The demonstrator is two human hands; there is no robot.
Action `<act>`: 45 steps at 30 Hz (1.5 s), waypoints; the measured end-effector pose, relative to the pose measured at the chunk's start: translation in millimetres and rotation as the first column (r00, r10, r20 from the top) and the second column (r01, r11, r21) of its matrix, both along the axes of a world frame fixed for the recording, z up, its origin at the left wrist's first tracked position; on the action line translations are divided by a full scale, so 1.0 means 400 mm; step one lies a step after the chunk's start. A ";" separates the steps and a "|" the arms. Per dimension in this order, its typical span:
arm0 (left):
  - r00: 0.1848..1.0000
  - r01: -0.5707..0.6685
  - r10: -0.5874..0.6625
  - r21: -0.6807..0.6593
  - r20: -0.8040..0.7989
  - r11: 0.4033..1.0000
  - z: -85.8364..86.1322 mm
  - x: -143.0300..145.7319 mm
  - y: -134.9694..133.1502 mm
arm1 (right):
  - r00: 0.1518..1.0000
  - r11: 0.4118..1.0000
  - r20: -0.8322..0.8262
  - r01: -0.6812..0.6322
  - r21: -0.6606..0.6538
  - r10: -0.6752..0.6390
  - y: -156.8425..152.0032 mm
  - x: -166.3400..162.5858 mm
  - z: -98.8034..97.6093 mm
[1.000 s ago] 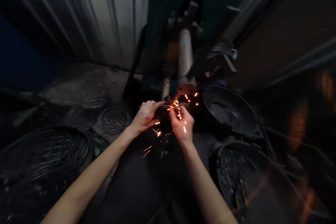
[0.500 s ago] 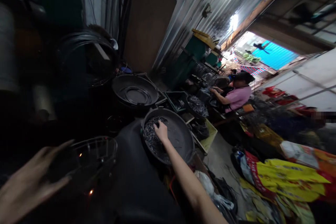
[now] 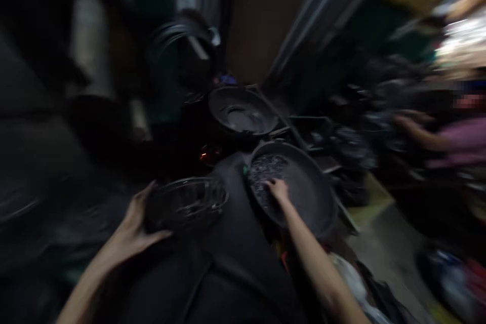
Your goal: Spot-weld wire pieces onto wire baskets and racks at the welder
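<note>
My left hand point(image 3: 137, 225) grips the side of a round wire basket point(image 3: 190, 202), thumb and fingers spread around its rim. The basket is dark, built of thin metal wire, and hangs over my dark-clothed lap. My right hand point(image 3: 278, 188) reaches into a wide, shallow dark pan point(image 3: 313, 197) on the right. Its fingers are bent together at a heap of small, shiny metal wire pieces point(image 3: 261, 172) on the pan's left side. Motion blur hides what the fingertips hold.
Behind the pan stands a second round pan point(image 3: 224, 106) with coiled wire in it. A wire coil point(image 3: 167, 35) is at the upper left. A small orange glow point(image 3: 204, 155) shows near the middle. A person in a pink shirt point(image 3: 461, 142) works at right.
The view has swung left, so everything sits further right. My left hand and the wire basket have come more fully into view. My right hand stays at the metal pieces.
</note>
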State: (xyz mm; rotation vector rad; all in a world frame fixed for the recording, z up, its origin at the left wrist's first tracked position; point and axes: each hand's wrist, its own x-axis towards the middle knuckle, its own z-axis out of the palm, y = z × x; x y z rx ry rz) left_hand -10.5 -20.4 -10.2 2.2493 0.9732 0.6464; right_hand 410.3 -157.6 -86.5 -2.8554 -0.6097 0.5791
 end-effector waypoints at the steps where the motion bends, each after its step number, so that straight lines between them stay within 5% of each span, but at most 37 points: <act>1: 0.997 0.064 -0.066 -0.059 -0.043 0.996 -0.015 0.001 0.002 | 1.000 1.000 0.006 0.008 0.012 -0.008 -0.009 0.001 -0.002; 5: 1.000 0.021 -0.018 -0.125 0.024 0.992 -0.070 -0.007 0.018 | 0.996 0.995 0.037 0.073 0.065 -0.076 -0.029 0.019 -0.027; 10: 0.988 -0.106 0.113 -0.067 0.103 0.992 -0.041 -0.006 0.017 | 0.989 0.974 0.111 0.073 0.216 -0.099 -0.062 -0.003 0.031; 13: 0.984 -0.139 0.139 -0.007 0.114 0.990 -0.006 -0.002 0.036 | 0.985 0.937 0.167 -0.103 0.334 0.049 -0.042 -0.077 0.120; 16: 0.988 -0.116 0.110 0.047 0.107 0.992 0.018 0.009 0.058 | 0.949 0.830 0.243 -0.298 0.472 0.203 0.010 -0.187 0.218; 19: 0.997 -0.073 0.071 0.090 0.025 0.993 0.032 0.023 0.066 | 0.939 0.725 0.044 -0.294 0.624 0.342 0.069 -0.296 0.288; 22: 0.998 -0.018 0.026 0.146 -0.053 0.989 0.038 0.035 0.064 | 0.819 0.651 -0.180 -0.278 0.706 0.545 0.121 -0.382 0.319; 26: 0.998 0.021 -0.010 0.172 -0.064 0.985 0.038 0.042 0.060 | 0.681 0.593 -0.273 -0.292 0.750 0.680 0.183 -0.467 0.319; 30: 0.997 0.025 -0.010 0.202 -0.075 0.979 0.045 0.043 0.059 | 0.580 0.620 -0.472 -0.074 0.781 0.664 0.237 -0.530 0.295; 33: 0.996 0.011 0.007 0.206 -0.086 0.978 0.052 0.042 0.062 | 0.583 0.601 -0.491 0.005 0.799 0.648 0.264 -0.561 0.275; 39: 0.997 -0.046 0.055 0.190 -0.045 0.981 0.039 0.030 0.082 | 0.692 0.487 -0.230 -0.198 0.851 0.684 0.291 -0.596 0.258; 45: 0.994 -0.109 0.111 0.224 0.002 0.968 0.017 0.009 0.108 | 0.699 0.434 -0.069 -0.361 0.825 0.712 0.319 -0.619 0.256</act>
